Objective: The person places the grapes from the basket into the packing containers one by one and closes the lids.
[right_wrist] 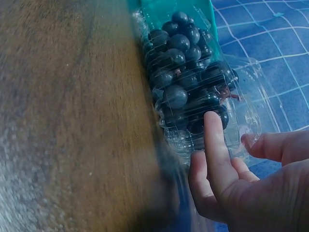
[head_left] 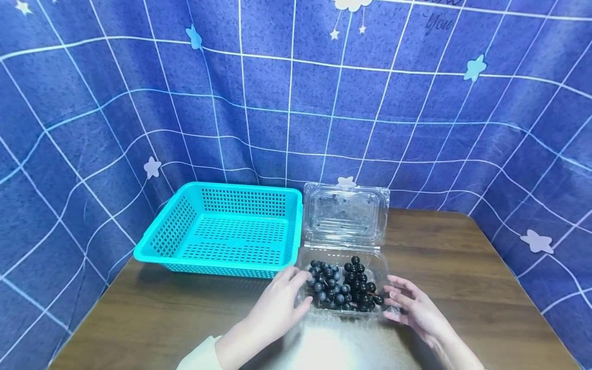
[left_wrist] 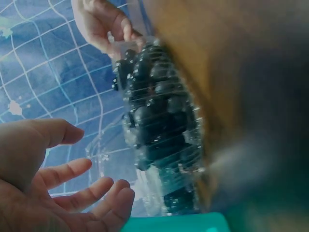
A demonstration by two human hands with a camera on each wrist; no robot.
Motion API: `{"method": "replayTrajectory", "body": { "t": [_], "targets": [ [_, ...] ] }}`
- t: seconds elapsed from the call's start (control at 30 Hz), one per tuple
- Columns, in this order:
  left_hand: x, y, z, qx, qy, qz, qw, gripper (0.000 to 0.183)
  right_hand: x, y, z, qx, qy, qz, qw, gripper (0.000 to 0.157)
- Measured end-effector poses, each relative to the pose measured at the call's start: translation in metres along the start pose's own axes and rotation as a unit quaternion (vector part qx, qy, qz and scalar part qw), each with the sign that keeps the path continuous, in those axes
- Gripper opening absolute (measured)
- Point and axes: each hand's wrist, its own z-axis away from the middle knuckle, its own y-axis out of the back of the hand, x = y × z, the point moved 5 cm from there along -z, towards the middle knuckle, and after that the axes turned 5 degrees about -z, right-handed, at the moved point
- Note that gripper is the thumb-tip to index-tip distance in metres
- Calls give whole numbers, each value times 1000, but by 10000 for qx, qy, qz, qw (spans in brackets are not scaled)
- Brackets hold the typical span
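A clear plastic clamshell box (head_left: 344, 314) stands on the wooden table, and its lid (head_left: 344, 213) is open and upright at the back. A bunch of dark grapes (head_left: 344, 288) fills the box. My left hand (head_left: 298, 290) is at the box's left side with its fingers loosely spread, and the fingertips are at the rim. In the left wrist view this hand (left_wrist: 82, 188) holds nothing beside the grapes (left_wrist: 159, 125). My right hand (head_left: 396, 300) is at the box's right side. Its straight index finger (right_wrist: 215, 140) touches the box wall by the grapes (right_wrist: 186, 82).
A turquoise slotted basket (head_left: 245, 190) with nothing in it sits to the left of the box, close against it. The wooden table (head_left: 462, 288) has bare surface at the right and front. A blue checked cloth (head_left: 296, 103) hangs behind and at both sides.
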Motion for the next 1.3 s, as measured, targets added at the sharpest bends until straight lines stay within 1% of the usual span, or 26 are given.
{"method": "replayTrajectory", "body": {
  "t": [0.23,0.37,0.5,0.6,0.7,0.83,0.97,1.03,1.1,1.13,1.2,1.27,1.3],
  "targets": [
    [-15,-5,13,-166,397,316,9986,33,2,2,-1,-33,-19,-47,10000,46],
    [-25,-11,16,-376,778,831,9928,34,2,1,0,-16,-13,-46,10000,51],
    [-33,-17,15,-577,1161,1508,9800,37,0,0,0,11,-17,-24,10000,55],
    [-38,-23,15,-757,1378,1990,9673,38,0,0,0,29,-23,-27,10000,56],
    [-41,-29,15,-900,1576,2370,9544,41,0,-1,1,31,-34,-46,10000,56],
    [-45,-39,15,-1018,1902,2962,9304,43,-1,0,0,23,-55,-89,9999,53],
    [-46,-45,15,-1117,2180,3554,9021,43,-1,1,0,26,-61,-95,9999,53],
    [-45,-47,15,-1158,2273,3866,8862,44,-1,1,0,26,-69,-80,9999,54],
    [-45,-51,15,-1204,2374,4225,8664,45,2,2,-1,62,-104,-104,9999,56],
    [-45,-52,15,-1230,2418,4434,8543,46,3,3,-1,61,-111,-87,9999,57],
    [-45,-55,14,-1284,2474,4766,8338,47,4,3,-1,59,-103,-74,9999,57],
    [-46,-58,14,-1315,2523,5031,8161,49,5,4,-1,48,-78,-69,9999,56],
    [-46,-59,14,-1332,2544,5134,8087,50,5,4,-1,56,-75,-93,9999,55]
  ]
}}
